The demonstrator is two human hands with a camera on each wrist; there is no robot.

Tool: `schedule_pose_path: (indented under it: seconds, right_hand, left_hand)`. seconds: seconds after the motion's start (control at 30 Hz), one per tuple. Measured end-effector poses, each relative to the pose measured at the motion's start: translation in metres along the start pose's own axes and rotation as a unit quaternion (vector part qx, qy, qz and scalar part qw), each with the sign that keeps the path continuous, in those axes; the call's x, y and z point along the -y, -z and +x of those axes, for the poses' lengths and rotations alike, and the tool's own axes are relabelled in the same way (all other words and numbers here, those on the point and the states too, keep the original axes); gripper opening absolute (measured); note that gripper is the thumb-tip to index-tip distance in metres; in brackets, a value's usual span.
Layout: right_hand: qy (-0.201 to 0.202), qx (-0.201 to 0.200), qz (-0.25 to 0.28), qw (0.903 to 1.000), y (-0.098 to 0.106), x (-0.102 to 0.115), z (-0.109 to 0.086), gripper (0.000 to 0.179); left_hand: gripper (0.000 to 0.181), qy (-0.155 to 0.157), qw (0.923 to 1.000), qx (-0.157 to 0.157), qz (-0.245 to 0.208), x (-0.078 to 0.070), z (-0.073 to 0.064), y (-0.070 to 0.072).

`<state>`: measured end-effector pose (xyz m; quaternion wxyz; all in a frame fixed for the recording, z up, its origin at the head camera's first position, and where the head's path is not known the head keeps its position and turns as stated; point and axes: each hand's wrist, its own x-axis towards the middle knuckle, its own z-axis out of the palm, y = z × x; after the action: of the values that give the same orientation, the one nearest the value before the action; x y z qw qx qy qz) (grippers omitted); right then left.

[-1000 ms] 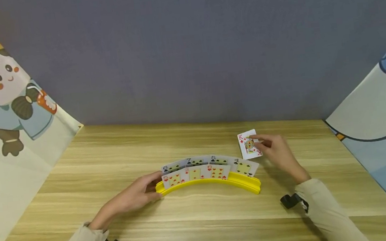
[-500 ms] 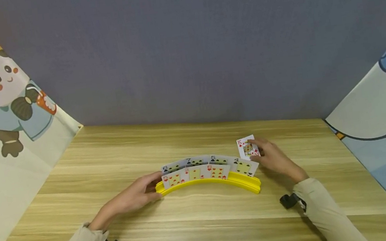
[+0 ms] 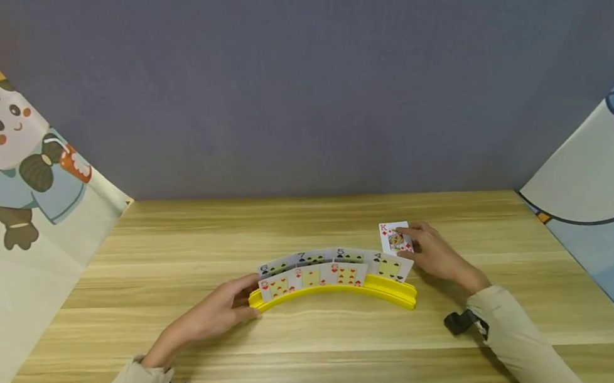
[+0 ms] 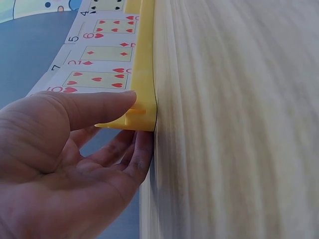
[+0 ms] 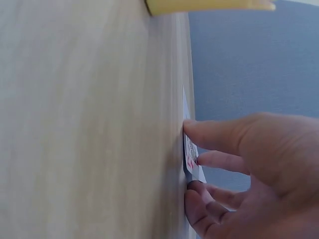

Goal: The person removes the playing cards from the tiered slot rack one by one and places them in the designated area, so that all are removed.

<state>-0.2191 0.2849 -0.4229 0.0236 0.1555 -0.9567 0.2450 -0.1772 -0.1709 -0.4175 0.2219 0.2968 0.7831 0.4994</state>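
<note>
A curved yellow card holder (image 3: pixel 389 293) stands on the table with two rows of playing cards. Its front row has a five of hearts (image 3: pixel 276 286), a two of diamonds (image 3: pixel 311 277) and a six of hearts (image 3: pixel 346 273); several black-suited cards rise behind, the four of spades (image 3: pixel 388 266) at right. My left hand (image 3: pixel 215 309) grips the holder's left end, thumb (image 4: pixel 102 108) in front and fingers behind. Beyond its right end, my right hand (image 3: pixel 439 255) pinches the face-up king of diamonds (image 3: pixel 395 240) low over the table, covering its right edge. Thumb and fingertips meet the card's edges in the right wrist view.
The wood-grain table (image 3: pixel 315 361) runs back to a grey wall panel (image 3: pixel 295 91). Cartoon-printed panels flank it on the left (image 3: pixel 64 257) and right (image 3: pixel 613 182). Both wrists wear black cameras.
The king of diamonds has come slightly toward me and turned straighter. My right hand has shifted with it, its fingers spreading over the right side. The left hand and holder stay put.
</note>
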Motion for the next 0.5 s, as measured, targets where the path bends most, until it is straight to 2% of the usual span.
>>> schedule_pose_path:
  seconds: [0.27,0.5]
  right_hand:
    - [-0.006,-0.004,-0.011,0.9999,-0.0008,0.0015,-0.0010,0.046]
    - [-0.018,-0.001,0.013,0.9998,-0.0011,0.0006,-0.0017,0.045]
  left_hand:
    - [0.065,0.006,0.9999,-0.005,0.008,-0.0013,-0.0006,-0.0004]
    - [0.061,0.000,1.0000,-0.006,0.003,-0.0020,-0.0001,-0.0013]
